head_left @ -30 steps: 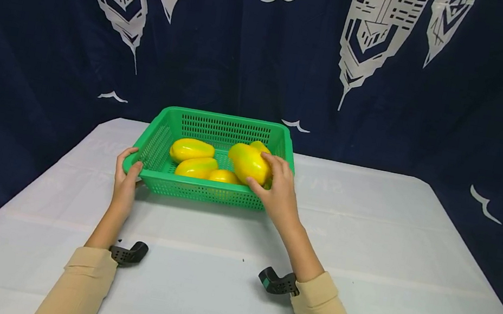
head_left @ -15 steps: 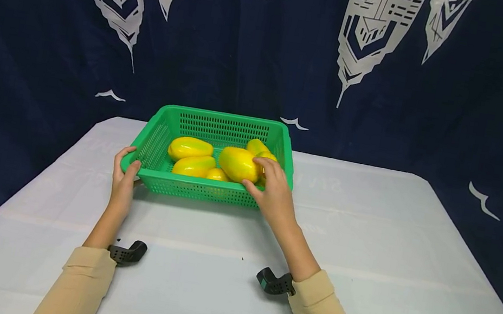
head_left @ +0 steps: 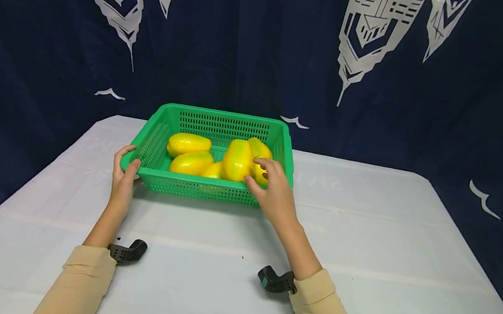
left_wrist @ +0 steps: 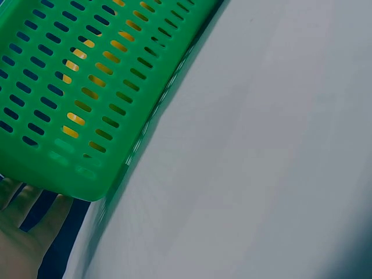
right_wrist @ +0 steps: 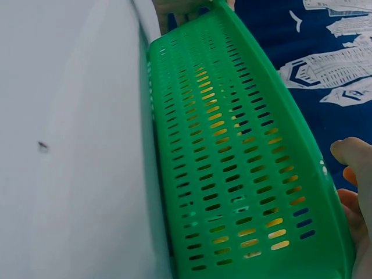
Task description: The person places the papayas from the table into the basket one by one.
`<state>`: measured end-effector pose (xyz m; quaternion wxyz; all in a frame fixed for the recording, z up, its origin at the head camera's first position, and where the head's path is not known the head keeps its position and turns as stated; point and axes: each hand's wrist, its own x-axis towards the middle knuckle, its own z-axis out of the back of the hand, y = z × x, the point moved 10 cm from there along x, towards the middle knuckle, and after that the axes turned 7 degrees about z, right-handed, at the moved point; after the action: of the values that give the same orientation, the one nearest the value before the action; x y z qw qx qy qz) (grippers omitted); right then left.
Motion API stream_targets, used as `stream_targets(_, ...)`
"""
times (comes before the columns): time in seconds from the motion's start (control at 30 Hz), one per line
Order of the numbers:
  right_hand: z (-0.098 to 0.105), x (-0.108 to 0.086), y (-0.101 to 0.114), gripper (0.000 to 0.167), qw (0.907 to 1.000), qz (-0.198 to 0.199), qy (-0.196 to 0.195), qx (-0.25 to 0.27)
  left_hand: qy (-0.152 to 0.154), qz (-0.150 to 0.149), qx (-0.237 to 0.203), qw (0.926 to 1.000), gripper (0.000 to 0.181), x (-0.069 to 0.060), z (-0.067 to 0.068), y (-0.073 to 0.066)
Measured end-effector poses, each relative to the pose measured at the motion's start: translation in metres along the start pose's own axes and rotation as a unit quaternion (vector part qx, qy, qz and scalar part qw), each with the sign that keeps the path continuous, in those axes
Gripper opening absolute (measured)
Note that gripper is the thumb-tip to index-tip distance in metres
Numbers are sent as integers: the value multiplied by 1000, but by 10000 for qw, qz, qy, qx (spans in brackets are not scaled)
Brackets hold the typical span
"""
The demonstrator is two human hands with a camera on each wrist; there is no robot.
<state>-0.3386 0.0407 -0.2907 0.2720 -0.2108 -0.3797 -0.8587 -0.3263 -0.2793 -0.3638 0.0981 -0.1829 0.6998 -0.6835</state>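
Observation:
My left hand [head_left: 123, 180] grips the front left corner of a green perforated basket [head_left: 207, 189], its thumb over the rim. Inside lie several glossy yellow mangoes. One mango [head_left: 237, 160] sits right of the middle with its long side pointing away from me. My right hand [head_left: 277, 193] hovers over the front right rim beside it, thumb and fingers loosely bent and apart. In the right wrist view, the thumb [right_wrist: 351, 152] shows near the rim with nothing pinched. Two mangoes [head_left: 189, 145] lie at the left; others partly hide behind my fingers and the front wall.
The basket stands near the far edge of a table with a white cloth [head_left: 191, 290]. Behind hangs a dark blue curtain [head_left: 247, 57] with white building prints. A black band with a camera [head_left: 130, 252] is on each wrist.
The mango in my right hand was lowered and moved left, then turned lengthwise and let go among the others. My left hand stays on the basket corner.

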Motion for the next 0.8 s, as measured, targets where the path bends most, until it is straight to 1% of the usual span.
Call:
stream_targets(0.1, 1, 1, -6, 36, 9980, -283, 11, 567, 11, 15, -20, 10000, 37, 0, -1, 0)
stream_targets(0.2, 4, 1, -10, 35, 9929, -476, -64, 1085, 13, 35, -24, 10000, 37, 0, -1, 1)
stream_targets(0.33, 10, 2, -11, 34, 9873, -569, -205, 1472, -32, 58, 18, 10000, 37, 0, 0, 2)
stream_targets(0.6, 28, 1, -12, 33, 9866, -606, -364, 1474, -81, 87, -46, 9999, 36, -1, 1, 5)
stream_targets(0.7, 37, 1, -14, 33, 9883, -579, -391, 1353, -80, 64, -56, 9999, 36, 0, 1, 4)
stream_targets(0.8, 49, 1, -17, 32, 9911, -466, -496, 1141, -58, 13, -44, 10000, 36, 2, 0, 2)
